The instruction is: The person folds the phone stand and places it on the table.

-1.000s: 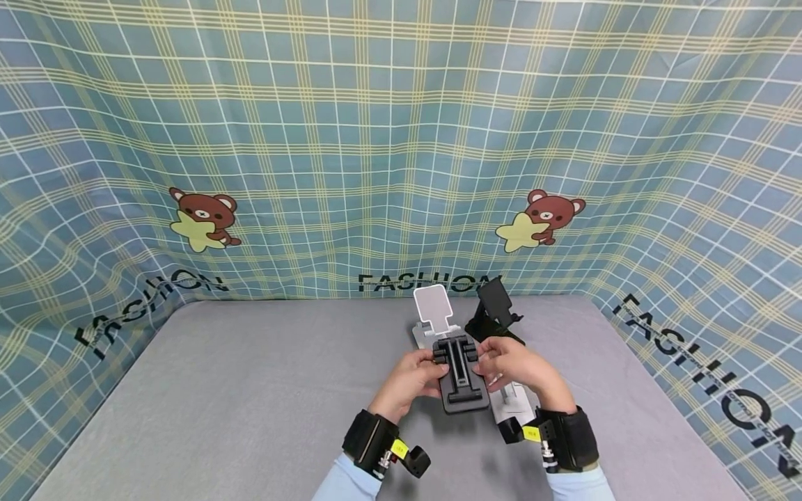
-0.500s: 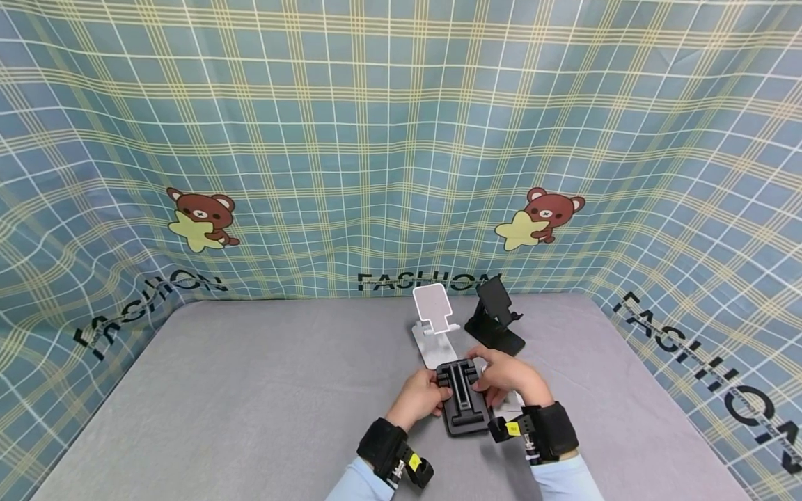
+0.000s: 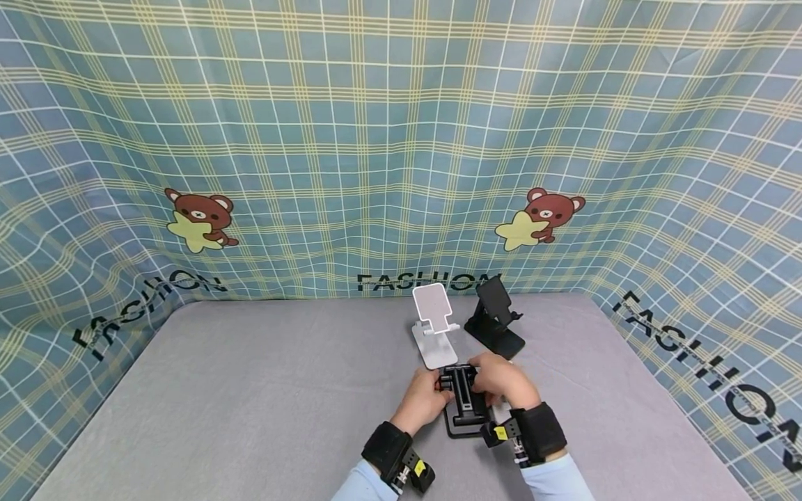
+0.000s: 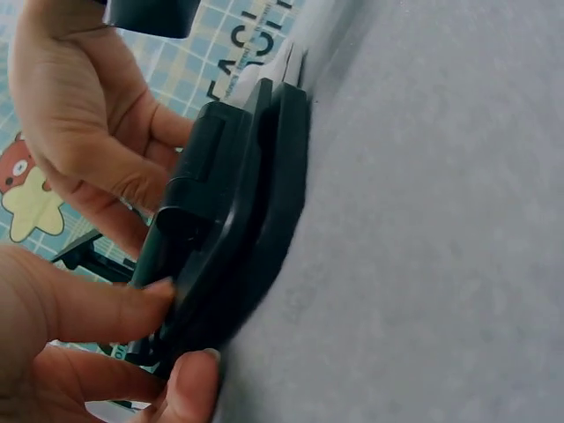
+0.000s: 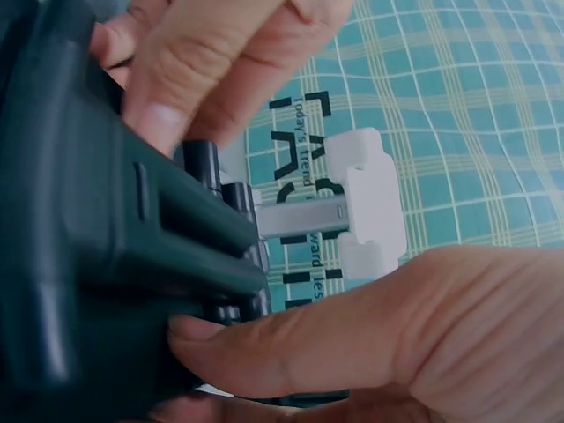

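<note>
A folded black phone stand (image 3: 462,400) rests on the grey tabletop, its hinged arm side facing up. My left hand (image 3: 421,399) grips its left edge near the far end, thumb on top. On the opposite side my right hand (image 3: 506,383) pinches the far right part, as the right wrist view shows with the thumb on the stand (image 5: 106,220). In the left wrist view a narrow gap runs between the base plate (image 4: 286,167) and the upper part. Most fingertips of the right hand are hidden in the head view.
A white phone stand (image 3: 432,309) stands unfolded just beyond the hands. Right of it is an unfolded black phone stand (image 3: 495,306). A pale object is mostly hidden under my right hand. Checked cloth (image 3: 376,174) walls the table (image 3: 250,403) at the back and sides.
Both hands have brought the folded black phone stand nearer and down onto the table. Its upper part now sits shifted from the base plate, and the right hand has moved in over it.
</note>
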{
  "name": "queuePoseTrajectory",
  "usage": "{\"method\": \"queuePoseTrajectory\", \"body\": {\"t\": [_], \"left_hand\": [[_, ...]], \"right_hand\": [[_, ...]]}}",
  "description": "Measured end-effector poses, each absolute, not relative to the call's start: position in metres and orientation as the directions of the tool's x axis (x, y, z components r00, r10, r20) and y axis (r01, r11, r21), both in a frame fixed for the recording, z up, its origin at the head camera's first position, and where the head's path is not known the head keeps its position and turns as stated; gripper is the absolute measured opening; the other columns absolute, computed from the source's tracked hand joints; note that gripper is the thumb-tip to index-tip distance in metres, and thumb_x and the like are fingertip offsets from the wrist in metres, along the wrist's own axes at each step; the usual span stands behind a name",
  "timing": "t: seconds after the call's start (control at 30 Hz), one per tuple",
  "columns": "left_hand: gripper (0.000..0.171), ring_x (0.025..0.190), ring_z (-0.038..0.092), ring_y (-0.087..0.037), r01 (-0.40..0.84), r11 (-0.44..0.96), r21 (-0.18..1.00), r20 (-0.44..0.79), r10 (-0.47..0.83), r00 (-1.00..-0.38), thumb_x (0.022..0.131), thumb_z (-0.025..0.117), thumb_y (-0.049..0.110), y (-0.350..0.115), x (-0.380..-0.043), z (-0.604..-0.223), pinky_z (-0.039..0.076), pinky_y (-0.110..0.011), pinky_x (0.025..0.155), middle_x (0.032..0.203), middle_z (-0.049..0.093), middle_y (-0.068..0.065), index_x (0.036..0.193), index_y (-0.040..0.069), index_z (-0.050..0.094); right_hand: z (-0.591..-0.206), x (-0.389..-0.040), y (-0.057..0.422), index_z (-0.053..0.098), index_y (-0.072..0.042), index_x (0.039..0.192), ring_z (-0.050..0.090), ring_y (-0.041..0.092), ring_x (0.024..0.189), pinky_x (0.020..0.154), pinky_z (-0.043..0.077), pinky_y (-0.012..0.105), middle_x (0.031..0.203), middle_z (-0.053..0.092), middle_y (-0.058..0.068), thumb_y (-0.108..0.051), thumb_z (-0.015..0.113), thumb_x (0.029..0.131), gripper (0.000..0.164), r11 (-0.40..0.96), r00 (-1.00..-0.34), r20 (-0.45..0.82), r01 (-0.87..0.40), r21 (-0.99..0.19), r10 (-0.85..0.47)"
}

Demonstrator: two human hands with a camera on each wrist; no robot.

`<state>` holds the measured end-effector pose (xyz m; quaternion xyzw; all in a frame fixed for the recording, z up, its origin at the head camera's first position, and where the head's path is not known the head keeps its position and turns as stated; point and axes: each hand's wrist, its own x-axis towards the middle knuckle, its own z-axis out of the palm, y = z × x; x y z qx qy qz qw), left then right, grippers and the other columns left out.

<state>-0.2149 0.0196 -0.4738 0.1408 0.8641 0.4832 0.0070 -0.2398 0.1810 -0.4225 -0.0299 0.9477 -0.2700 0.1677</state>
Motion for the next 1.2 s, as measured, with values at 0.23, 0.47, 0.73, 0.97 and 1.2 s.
{"method": "queuePoseTrajectory", "body": {"t": [0.23, 0.47, 0.73, 0.97, 1.2], "left_hand": [[0.022, 0.070, 0.039, -0.015, 0.221, 0.520, 0.825, 0.125, 0.214, -0.969, 0.085, 0.064, 0.002, 0.020, -0.214, -0.474, 0.031, -0.024, 0.056, 0.078, 0.041, -0.007, 0.069, 0.002, 0.050], [0.017, 0.071, 0.040, -0.016, 0.267, 0.533, 0.803, 0.185, 0.204, -0.961, 0.083, 0.064, 0.001, 0.020, -0.215, -0.477, 0.033, -0.025, 0.058, 0.076, 0.043, -0.007, 0.071, 0.000, 0.052], [0.042, 0.103, 0.054, -0.031, 0.233, 0.586, 0.776, 0.159, 0.176, -0.971, 0.086, 0.063, 0.003, 0.021, -0.214, -0.476, 0.047, -0.043, 0.088, 0.115, 0.050, -0.032, 0.122, -0.017, 0.054], [0.042, 0.093, 0.052, -0.025, 0.227, 0.587, 0.777, 0.158, 0.168, -0.973, 0.087, 0.063, 0.004, 0.021, -0.215, -0.479, 0.047, -0.039, 0.083, 0.112, 0.049, -0.028, 0.123, -0.016, 0.054], [0.040, 0.088, 0.053, -0.023, 0.220, 0.588, 0.779, 0.159, 0.155, -0.975, 0.085, 0.066, 0.004, 0.022, -0.216, -0.480, 0.048, -0.038, 0.080, 0.101, 0.050, -0.018, 0.120, -0.015, 0.057]], "right_hand": [[-0.429, -0.242, 0.177, 0.066, 0.001, 0.101, 0.060, 0.020, 0.045, 0.042, 0.050, 0.030, 0.076, 0.062, 0.011, 0.005, 0.057, 0.074, 0.028, 0.867, -0.966, -0.218, -0.013, -0.498, -0.140], [-0.435, -0.245, 0.175, 0.064, 0.002, 0.106, 0.059, 0.019, 0.044, 0.041, 0.050, 0.029, 0.084, 0.063, 0.014, 0.005, 0.059, 0.075, 0.032, 0.884, -0.971, -0.188, -0.043, -0.466, -0.147], [-0.433, -0.241, 0.171, 0.068, 0.002, 0.100, 0.052, 0.014, 0.045, 0.042, 0.044, 0.026, 0.079, 0.063, 0.010, 0.005, 0.061, 0.071, 0.030, 0.898, -0.976, -0.113, -0.124, -0.423, -0.188], [-0.435, -0.241, 0.170, 0.068, -0.001, 0.092, 0.050, 0.015, 0.045, 0.041, 0.042, 0.026, 0.074, 0.060, 0.009, 0.005, 0.061, 0.069, 0.024, 0.912, -0.980, -0.092, -0.127, -0.391, -0.176], [-0.435, -0.241, 0.171, 0.070, -0.001, 0.093, 0.050, 0.019, 0.070, 0.062, 0.044, 0.033, 0.085, 0.065, 0.009, 0.003, 0.061, 0.069, 0.025, 0.935, -0.984, -0.079, -0.122, -0.334, -0.157]]}}
